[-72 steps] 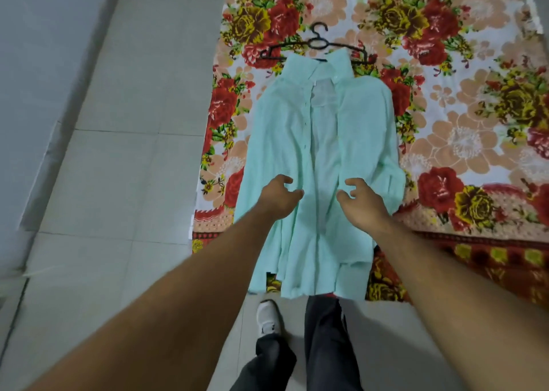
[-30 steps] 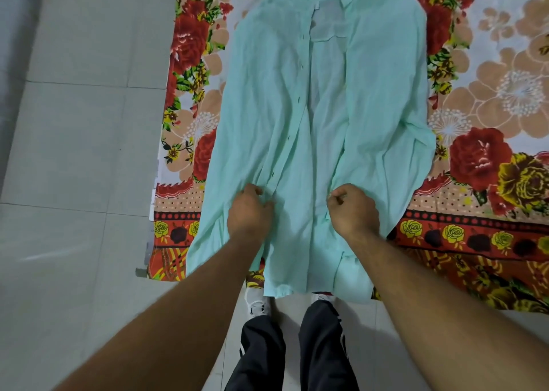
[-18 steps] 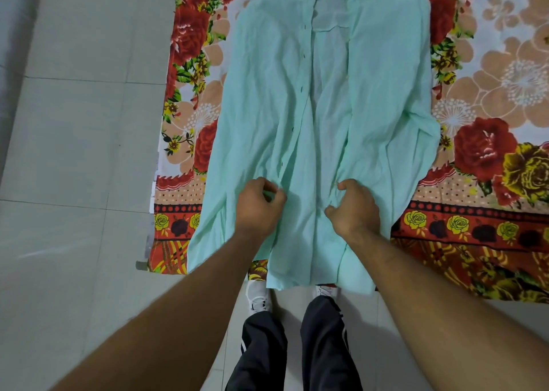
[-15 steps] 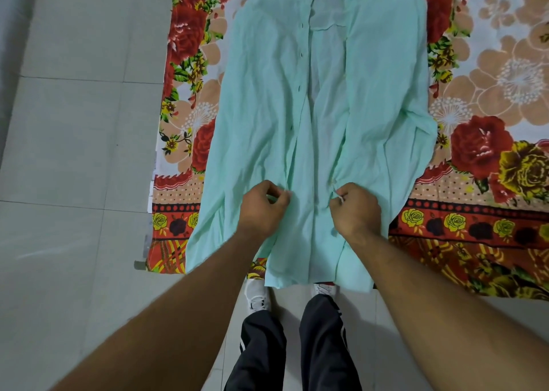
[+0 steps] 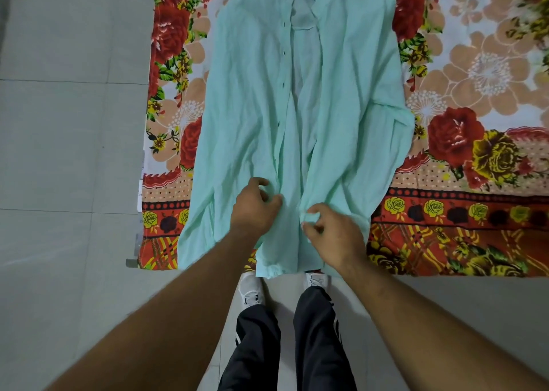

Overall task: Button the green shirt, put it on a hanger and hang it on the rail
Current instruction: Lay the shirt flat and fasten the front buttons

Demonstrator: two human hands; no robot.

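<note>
Low on the green shirt [image 5: 246, 108], left hand [image 5: 252, 209] grips one front edge, right hand [image 5: 332, 236] pinches the other; buttoning seems underway, edges need overlapping.

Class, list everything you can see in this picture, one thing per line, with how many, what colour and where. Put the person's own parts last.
shirt: one, pale green, spread on the sheet, front open.
buttons: several, dark, in a row down one front edge of the shirt.
sheet: one, red, yellow and peach flowers, under the shirt.
floor: grey tiles, left of and below the sheet.
shoes: two, white, on the floor below the hem.
trousers: one pair, black, bottom centre.
left grip: one bare hand, pinching the button edge.
right grip: one bare hand, pinching the other edge.
</note>
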